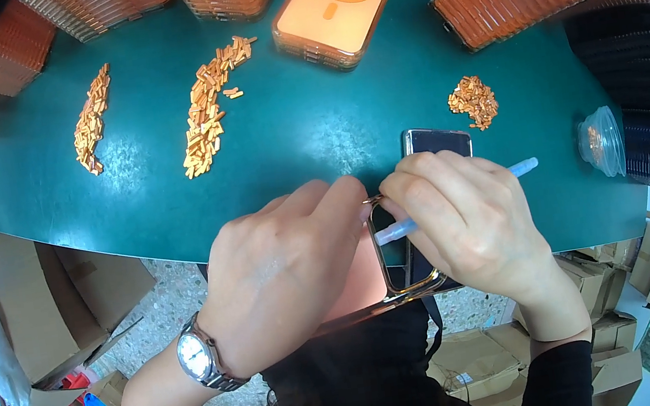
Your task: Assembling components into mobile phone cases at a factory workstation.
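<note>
1. Position: we have the phone case (362, 274) under and between both hands, at the near edge of the green table (152, 215); its lower edge seems to reach past that edge, toward the body.
2. Left hand (289, 245): fingers curled, thumb and forefinger pinched at the top of the gold rim (392, 288) round the camera opening. The palm covers much of the pink back, so we cannot tell what its other fingers touch.
3. Right hand (460, 221): closed round a pale blue stick (525, 166), tip over the opening, fingertips close to the rim. A dark slab with a clear edge (436, 139) lies partly beneath this hand.
4. Handling, our judgement: light, fairly stiff across the back, perhaps some give at the walls. The shiny finish looks likely to slip under damp fingers and to scratch or smudge.
5. Weak spot — the rim. It looks thin, and we would expect a hard squeeze or a prying tip to bend or mark it.
6. Hold: we favour the long side walls, fingers spread — a light pinch only at the rim, palm off the glossy back.
</note>
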A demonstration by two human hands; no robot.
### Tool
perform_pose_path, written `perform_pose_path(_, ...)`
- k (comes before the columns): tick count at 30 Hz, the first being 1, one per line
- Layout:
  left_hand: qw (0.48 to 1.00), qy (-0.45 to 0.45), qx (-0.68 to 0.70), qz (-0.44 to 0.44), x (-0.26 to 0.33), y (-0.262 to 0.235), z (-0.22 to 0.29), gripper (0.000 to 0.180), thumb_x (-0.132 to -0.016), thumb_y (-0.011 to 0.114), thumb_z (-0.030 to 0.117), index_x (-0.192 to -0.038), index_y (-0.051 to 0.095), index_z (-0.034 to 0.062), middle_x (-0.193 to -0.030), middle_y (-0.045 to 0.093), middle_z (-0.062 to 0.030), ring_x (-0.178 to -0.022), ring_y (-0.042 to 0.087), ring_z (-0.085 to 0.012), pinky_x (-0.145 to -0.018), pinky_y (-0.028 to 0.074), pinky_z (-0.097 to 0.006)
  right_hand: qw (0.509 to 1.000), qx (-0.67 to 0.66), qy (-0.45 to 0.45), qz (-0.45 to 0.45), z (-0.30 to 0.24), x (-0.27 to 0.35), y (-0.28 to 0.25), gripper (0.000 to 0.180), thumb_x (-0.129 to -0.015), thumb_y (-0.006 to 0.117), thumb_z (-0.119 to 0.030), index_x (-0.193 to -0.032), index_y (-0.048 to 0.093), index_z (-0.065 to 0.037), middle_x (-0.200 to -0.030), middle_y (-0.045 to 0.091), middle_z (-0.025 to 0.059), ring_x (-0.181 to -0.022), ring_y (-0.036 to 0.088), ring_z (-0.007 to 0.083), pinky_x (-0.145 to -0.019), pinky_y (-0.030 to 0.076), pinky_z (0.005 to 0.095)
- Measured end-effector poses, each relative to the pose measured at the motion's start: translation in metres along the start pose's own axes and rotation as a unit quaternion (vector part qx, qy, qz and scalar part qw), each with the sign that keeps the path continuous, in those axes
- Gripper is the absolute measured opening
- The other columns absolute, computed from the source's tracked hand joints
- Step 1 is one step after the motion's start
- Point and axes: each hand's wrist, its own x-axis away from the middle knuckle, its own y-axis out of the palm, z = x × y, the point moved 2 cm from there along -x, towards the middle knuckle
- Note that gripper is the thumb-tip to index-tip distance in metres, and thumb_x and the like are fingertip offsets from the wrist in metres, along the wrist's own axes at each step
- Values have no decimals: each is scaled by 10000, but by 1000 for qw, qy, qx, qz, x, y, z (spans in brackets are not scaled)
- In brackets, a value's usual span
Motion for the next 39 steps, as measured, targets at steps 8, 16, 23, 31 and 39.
perform_pose_path(8, 997, 50, -37, 37, -5, 13, -16, 163, -949, 740, 190, -972, 608, 97, -784, 621, -80, -677, 670, -307, -558, 517, -420, 998, -67, 3, 1, 4, -4, 17, 167, -813, 690, -52, -908, 556, -27, -893, 530, 94, -755, 644, 251, -615, 581, 378)
perform_pose_path(16, 998, 29, -48, 40, -8, 19, -22, 139, -942, 731, 122, -958, 602, 72, -803, 619, -98, -701, 659, -337, -578, 516, -434, 999, -20, 37, -24, 10, -6, 9, 372, -885, 753, -120, -1213, 695, 45, -1042, 625, 90, -867, 659, 254, -657, 570, 363)
perform_pose_path(23, 995, 56, -67, 54, -16, 15, -15, 124, -954, 724, 112, -948, 606, 73, -798, 616, -99, -716, 662, -327, -604, 517, -429, 994, 113, -9, -6, 9, -1, 22, 323, -806, 708, -149, -1093, 713, -1, -869, 573, 30, -821, 606, 175, -600, 523, 287)
perform_pose_path(31, 989, 47, -117, 82, -20, 1, -2, 140, -966, 725, 118, -940, 598, 66, -789, 607, -101, -722, 654, -327, -626, 512, -442, 994, 72, 64, 49, 10, -10, 20, 149, -786, 704, -136, -905, 633, -81, -816, 532, 32, -794, 611, 183, -597, 521, 289)
perform_pose_path(39, 934, -36, 268, -232, -27, -74, 3, 655, -988, 751, 337, -1498, 572, -33, -1269, 740, -208, -1096, 745, -274, -928, 582, -364, 965, 114, -88, 221, 40, 10, -21, 384, -783, 770, -146, -1155, 722, -65, -947, 619, 17, -723, 552, 165, -563, 450, 282)
